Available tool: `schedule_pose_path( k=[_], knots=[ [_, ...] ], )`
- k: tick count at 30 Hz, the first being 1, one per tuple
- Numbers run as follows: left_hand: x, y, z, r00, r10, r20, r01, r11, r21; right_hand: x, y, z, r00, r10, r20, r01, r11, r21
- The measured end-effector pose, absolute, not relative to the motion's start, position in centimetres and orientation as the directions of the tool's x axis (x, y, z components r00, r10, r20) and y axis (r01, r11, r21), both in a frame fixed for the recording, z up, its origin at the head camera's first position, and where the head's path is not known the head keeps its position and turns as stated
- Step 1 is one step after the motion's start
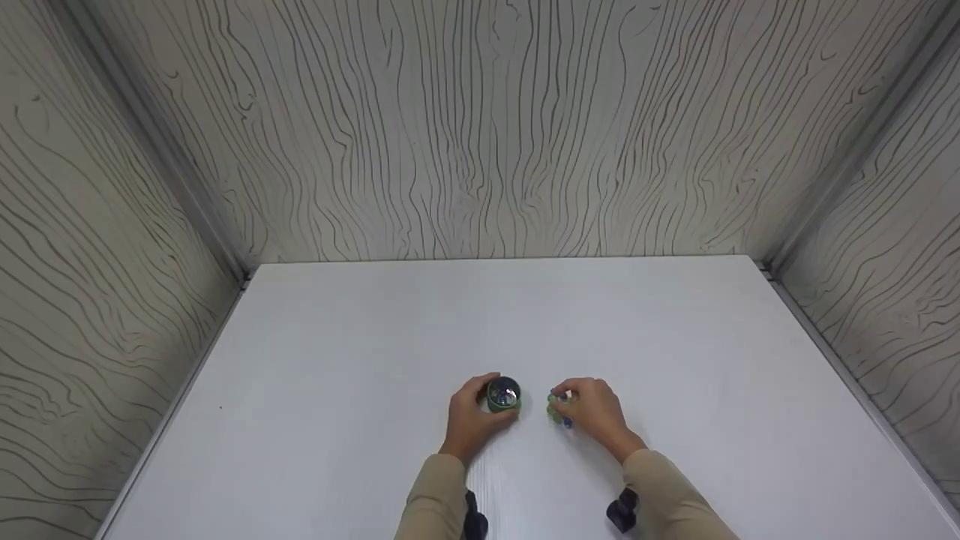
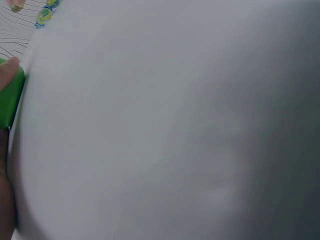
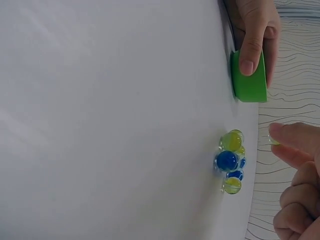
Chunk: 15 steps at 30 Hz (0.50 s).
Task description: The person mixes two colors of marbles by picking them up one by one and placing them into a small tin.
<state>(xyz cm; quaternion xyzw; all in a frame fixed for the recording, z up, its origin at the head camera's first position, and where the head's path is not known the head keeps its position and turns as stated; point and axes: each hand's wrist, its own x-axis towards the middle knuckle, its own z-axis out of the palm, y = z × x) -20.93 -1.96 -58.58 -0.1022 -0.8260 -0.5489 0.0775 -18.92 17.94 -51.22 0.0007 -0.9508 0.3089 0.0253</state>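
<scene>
My left hand (image 1: 469,422) curls round a small green cup (image 3: 251,89) that stands upright on the white table. The inside of the cup looks dark and glossy in the head view; what lies in it is too small to tell. To its right, my right hand (image 1: 596,411) pinches a clear yellowish marble (image 3: 273,141) between thumb and fingertip, just above the table. Beneath those fingertips sits a cluster of several glass marbles (image 3: 228,161), some blue and some yellow-green. In the left wrist view the cup's green side (image 2: 11,97) shows at the left edge, with a fingertip against it.
The white tabletop (image 1: 360,330) spreads round both hands. Pale panels with dark wood-grain lines stand at the back (image 1: 480,135) and on both sides. Each wrist wears a small black device, partly hidden by tan sleeves (image 1: 435,491).
</scene>
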Motion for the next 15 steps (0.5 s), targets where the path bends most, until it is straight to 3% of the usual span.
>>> schedule_pose_path(
  k=[15],
  knots=[
    [-21.0,-2.0,-58.7,-0.963,0.073,0.261,0.269,0.388,0.882,-19.2,16.6,-50.9,-0.997,-0.029,0.07,-0.064,0.808,-0.585]
  ],
)
